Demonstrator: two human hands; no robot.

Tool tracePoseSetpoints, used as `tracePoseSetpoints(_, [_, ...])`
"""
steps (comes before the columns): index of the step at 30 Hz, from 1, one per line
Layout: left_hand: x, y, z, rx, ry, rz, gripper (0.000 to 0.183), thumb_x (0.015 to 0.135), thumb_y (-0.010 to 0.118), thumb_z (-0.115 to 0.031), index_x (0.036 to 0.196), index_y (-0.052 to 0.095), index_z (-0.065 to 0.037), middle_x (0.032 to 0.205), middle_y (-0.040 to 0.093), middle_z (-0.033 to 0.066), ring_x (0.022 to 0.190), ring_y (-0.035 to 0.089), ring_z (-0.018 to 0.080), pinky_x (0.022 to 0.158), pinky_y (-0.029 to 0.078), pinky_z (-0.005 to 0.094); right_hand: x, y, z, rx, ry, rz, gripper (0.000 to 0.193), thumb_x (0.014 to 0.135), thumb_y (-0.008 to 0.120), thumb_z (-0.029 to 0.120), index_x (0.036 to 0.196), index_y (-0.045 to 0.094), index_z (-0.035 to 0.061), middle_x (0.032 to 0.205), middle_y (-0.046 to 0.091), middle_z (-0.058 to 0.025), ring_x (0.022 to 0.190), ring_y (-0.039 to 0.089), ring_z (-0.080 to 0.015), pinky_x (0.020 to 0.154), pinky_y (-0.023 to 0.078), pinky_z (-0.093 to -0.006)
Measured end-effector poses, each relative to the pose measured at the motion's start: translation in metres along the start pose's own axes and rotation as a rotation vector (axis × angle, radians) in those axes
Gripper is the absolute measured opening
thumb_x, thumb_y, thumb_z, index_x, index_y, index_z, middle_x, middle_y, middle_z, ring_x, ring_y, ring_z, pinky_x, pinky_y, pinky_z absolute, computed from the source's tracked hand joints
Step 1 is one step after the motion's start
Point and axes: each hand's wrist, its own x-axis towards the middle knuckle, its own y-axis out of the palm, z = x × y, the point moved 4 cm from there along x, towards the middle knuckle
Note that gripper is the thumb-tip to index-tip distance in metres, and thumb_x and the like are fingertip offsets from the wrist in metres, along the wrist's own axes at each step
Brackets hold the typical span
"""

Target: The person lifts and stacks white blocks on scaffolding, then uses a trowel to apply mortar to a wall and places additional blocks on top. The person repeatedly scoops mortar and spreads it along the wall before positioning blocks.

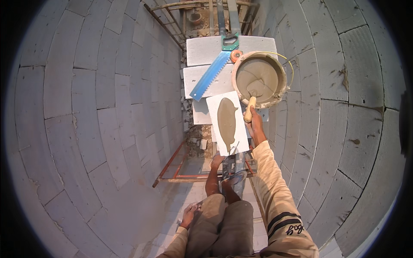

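Note:
My right hand [255,124] grips the wooden handle of a trowel [249,107] whose blade dips into the wet grey mortar in a round bucket [278,95]. Just left of it stands a white block [215,105] with a long smear of mortar [226,121] on its upper face. My left hand [189,215] hangs down low beside my left thigh, fingers loosely curled, holding nothing. My bare feet [217,161] stand on a plank below the block.
A blue-bladed hand saw [211,75] lies across stacked white blocks [202,47] behind the bucket. Block walls rise close on the left [94,107] and right [344,107]. A rusty metal scaffold frame [172,165] and rubble lie below.

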Motion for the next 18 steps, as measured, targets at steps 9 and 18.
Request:
tracePoseSetpoints(9, [0.027, 0.005, -0.021, 0.108, 0.097, 0.038, 0.042, 0.106, 0.056, -0.03, 0.139, 0.059, -0.005, 0.129, 0.068, 0.0097, 0.117, 0.062, 0.0208, 0.103, 0.049, 0.0383, 0.004, -0.012, -0.001, -0.039, 0.033, 0.024, 0.048, 0.106, 0.058, 0.036, 0.125, 0.054, -0.0081, 0.098, 0.064, -0.0154, 0.082, 0.067, -0.0246, 0.079, 0.061, -0.0386])
tracePoseSetpoints(18, [0.032, 0.007, -0.031, 0.114, 0.071, 0.029, 0.038, 0.106, 0.057, -0.023, 0.137, 0.06, -0.001, 0.126, 0.069, 0.0093, 0.112, 0.064, 0.0186, 0.101, 0.05, 0.0341, 0.005, -0.003, 0.01, -0.087, 0.068, -0.058, 0.049, 0.106, 0.058, 0.031, 0.131, 0.052, -0.0102, 0.104, 0.066, -0.0185, 0.085, 0.07, -0.0264, 0.08, 0.063, -0.0382])
